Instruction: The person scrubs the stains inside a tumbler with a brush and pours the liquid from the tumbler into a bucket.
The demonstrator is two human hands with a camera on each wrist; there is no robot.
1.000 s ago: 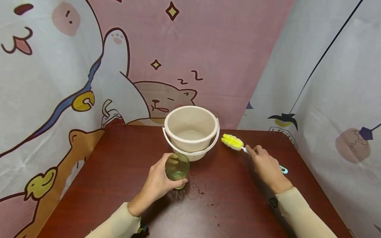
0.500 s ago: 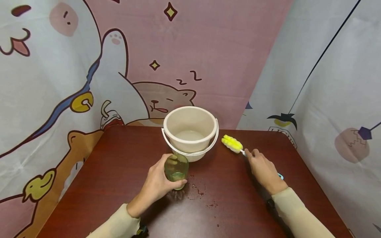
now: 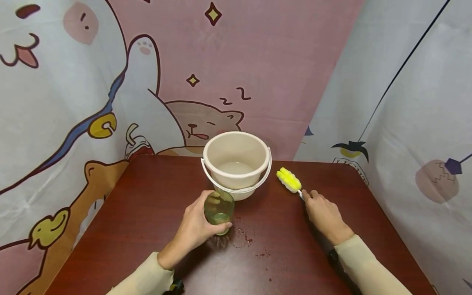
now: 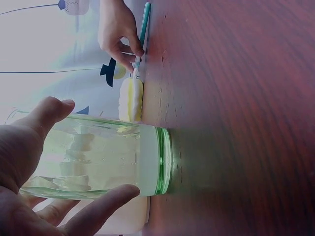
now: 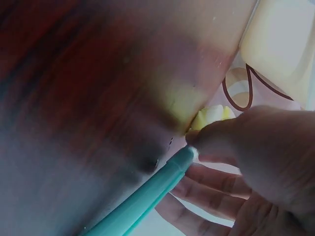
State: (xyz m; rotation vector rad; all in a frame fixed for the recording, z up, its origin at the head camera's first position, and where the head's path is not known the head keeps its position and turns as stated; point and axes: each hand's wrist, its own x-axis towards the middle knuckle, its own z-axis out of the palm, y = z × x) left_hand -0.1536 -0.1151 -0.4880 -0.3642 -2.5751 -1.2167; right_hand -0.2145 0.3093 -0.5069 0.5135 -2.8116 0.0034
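Note:
My left hand (image 3: 195, 226) holds a green see-through glass (image 3: 219, 211) upright around its side, in front of the bucket. In the left wrist view the thumb and fingers lie on either side of the glass (image 4: 98, 157), and its thick base is right at the tabletop. My right hand (image 3: 325, 216) pinches a sponge bottle brush (image 3: 289, 180) near the top of its handle. The yellow and white sponge head points away to the back left, low over the table. The teal handle (image 5: 147, 196) shows in the right wrist view; in the head view the hand hides it.
A cream bucket (image 3: 236, 181) with its bail handle lowered to the front stands at the table's back edge, a little liquid at its bottom. Water drops (image 3: 246, 237) dot the dark red table (image 3: 158, 196) right of the glass. Printed cartoon cloth (image 3: 273, 73) hangs behind.
My right hand has shifted slightly left and toward me, turning the brush so its handle end is now hidden behind the hand. The left hand and glass stay put.

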